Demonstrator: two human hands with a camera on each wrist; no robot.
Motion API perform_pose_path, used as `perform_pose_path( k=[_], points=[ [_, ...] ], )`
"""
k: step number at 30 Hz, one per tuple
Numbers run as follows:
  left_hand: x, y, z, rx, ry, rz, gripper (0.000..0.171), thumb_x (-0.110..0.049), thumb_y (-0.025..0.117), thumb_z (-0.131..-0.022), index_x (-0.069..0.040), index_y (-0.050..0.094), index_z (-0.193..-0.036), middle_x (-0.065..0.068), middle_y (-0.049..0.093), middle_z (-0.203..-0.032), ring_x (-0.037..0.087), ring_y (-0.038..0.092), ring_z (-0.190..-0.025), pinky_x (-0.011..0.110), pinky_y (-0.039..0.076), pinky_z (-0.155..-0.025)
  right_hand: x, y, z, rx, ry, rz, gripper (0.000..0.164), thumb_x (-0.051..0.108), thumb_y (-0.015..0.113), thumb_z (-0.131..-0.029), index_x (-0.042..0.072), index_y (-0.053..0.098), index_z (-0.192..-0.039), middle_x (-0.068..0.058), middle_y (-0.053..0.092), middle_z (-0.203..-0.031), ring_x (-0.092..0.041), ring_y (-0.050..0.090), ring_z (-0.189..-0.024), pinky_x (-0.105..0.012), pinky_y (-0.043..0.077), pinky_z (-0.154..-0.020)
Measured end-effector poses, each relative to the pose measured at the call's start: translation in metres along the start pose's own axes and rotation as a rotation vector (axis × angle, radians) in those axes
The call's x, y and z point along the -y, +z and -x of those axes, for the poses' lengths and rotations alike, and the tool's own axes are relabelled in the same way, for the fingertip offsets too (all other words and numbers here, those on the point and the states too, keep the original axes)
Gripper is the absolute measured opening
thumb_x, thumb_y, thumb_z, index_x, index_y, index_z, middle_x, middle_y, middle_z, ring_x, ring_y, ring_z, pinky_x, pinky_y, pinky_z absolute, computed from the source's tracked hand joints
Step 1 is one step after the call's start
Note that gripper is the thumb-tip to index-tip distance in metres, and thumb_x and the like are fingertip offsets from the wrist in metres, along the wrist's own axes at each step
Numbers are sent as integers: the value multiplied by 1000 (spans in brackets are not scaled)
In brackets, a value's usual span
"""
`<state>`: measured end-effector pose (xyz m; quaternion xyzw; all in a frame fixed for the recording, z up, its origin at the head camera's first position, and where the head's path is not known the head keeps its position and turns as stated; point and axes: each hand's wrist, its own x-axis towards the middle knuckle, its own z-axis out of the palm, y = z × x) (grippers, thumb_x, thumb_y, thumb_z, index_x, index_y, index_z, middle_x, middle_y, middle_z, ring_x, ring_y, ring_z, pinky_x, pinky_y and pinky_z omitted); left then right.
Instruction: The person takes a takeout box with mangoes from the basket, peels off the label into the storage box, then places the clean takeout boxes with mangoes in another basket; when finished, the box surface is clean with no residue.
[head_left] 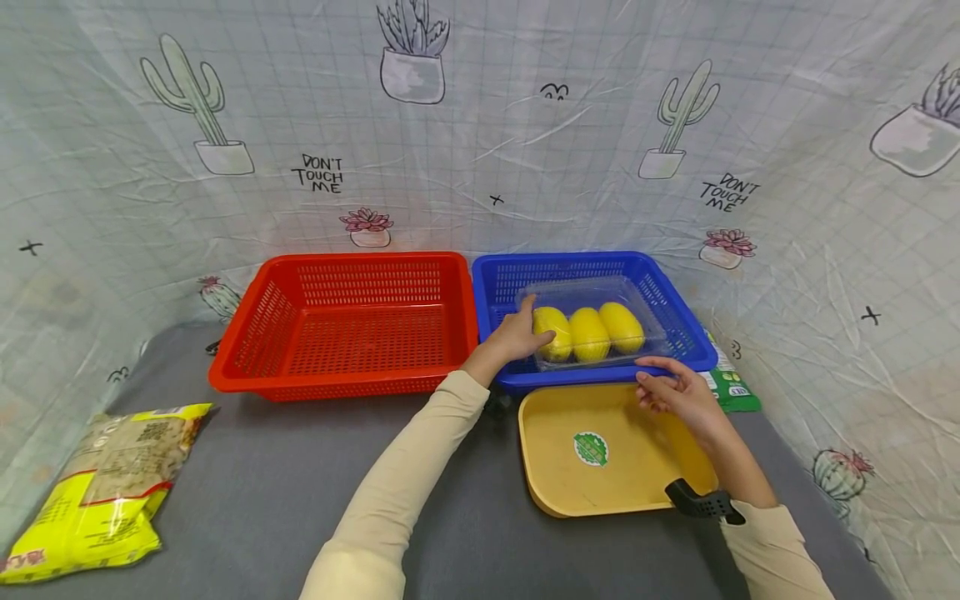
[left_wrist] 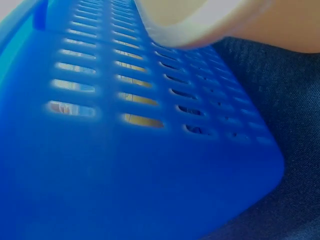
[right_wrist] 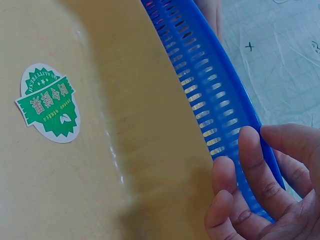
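In the head view, a clear plastic box [head_left: 570, 293] with three yellow oval fruits [head_left: 590, 335] inside sits in the blue basket [head_left: 681, 329]. My left hand [head_left: 513, 333] grips the box's left end, thumb and forefinger spread across it. My right hand [head_left: 678, 396] hovers by the basket's near rim, above a yellow tray [head_left: 558, 479] with a green sticker. Its fingers are loosely bent and hold nothing, as the right hand [right_wrist: 275, 190] in the right wrist view also shows. The left wrist view shows the blue basket's slotted wall [left_wrist: 125, 165]; the left fingers are hidden there.
A red basket [head_left: 360, 350] stands left of the blue one. On the grey table [head_left: 300, 483], a yellow snack-like bag [head_left: 120, 492] lies at the far left. A green packet [head_left: 733, 390] pokes out right of the blue basket. A cactus-print sheet [head_left: 495, 125] hangs behind.
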<state>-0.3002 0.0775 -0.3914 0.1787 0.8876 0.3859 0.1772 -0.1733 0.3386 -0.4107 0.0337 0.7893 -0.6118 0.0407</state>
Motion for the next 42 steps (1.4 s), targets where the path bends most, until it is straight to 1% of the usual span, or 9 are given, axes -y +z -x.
perform_pose_path(
  k=[3, 6, 9, 11, 16, 24, 30, 36, 42],
  points=[
    [0, 0, 0, -3, -13, 0, 80, -34, 57, -98, -10, 7, -157, 20, 60, -126, 28, 67, -72, 33, 54, -67, 1, 0, 0, 2, -1, 3, 45, 25, 62, -97, -4, 48, -129, -6, 71, -83, -16, 67, -70, -27, 57, -65],
    [-2, 2, 1, -21, -19, -32, 78, -36, 56, -98, -11, 10, -157, 20, 51, -140, 31, 65, -104, 39, 53, -89, 2, 0, 0, 3, -4, 9, 45, 25, 62, -97, -3, 49, -129, -5, 71, -82, -15, 67, -70, -27, 57, -65],
    [-3, 4, 1, -40, -22, -73, 75, -39, 55, -98, -12, 15, -156, 20, 34, -154, 36, 44, -135, 48, 40, -108, 4, -1, 1, 6, -1, 19, 44, 25, 62, -97, -2, 50, -129, -3, 71, -82, -16, 67, -70, -27, 57, -65],
    [-4, 5, 2, -51, -17, -94, 73, -41, 54, -98, -12, 18, -156, 21, 25, -158, 38, 34, -141, 52, 34, -111, 5, -1, 2, 9, 1, 27, 41, 25, 61, -98, -1, 50, -128, 0, 70, -79, -17, 67, -71, -27, 57, -66],
    [-3, 6, 7, -91, 30, -96, 69, -41, 54, -99, -13, 24, -154, 20, 14, -161, 38, 30, -143, 53, 32, -112, 6, 1, 3, -2, -1, -1, 34, 22, 62, -97, 4, 55, -125, 3, 66, -71, -18, 66, -69, -25, 56, -66],
    [5, 5, 16, -183, 229, -54, 62, -32, 56, -99, -12, 32, -151, 16, 25, -156, 30, 33, -141, 45, 33, -113, 8, 10, 1, -8, -66, -67, 35, 19, 60, -98, -2, 53, -125, 1, 66, -70, -16, 68, -64, -24, 56, -63],
    [10, 1, 25, -259, 327, 0, 53, -26, 57, -99, -10, 40, -146, 15, 35, -150, 29, 37, -138, 44, 35, -112, 15, 17, 3, 15, -138, -117, 33, 16, 59, -99, -4, 58, -124, -2, 69, -74, -15, 68, -65, -25, 56, -61],
    [12, -5, 35, -355, 395, 24, 45, -21, 57, -99, -8, 48, -141, 13, 44, -145, 28, 42, -135, 44, 37, -111, 21, 25, 4, 39, -207, -186, 27, 15, 56, -100, 7, 64, -125, -2, 74, -91, -16, 70, -79, -25, 57, -69],
    [18, -9, 44, -478, 466, 6, 39, -18, 57, -98, -8, 54, -135, 11, 52, -138, 25, 49, -129, 39, 41, -108, 23, 36, 3, -46, -409, -247, 31, 6, 54, -100, -10, 58, -126, 0, 74, -104, -14, 70, -94, -24, 56, -80]
  ],
)
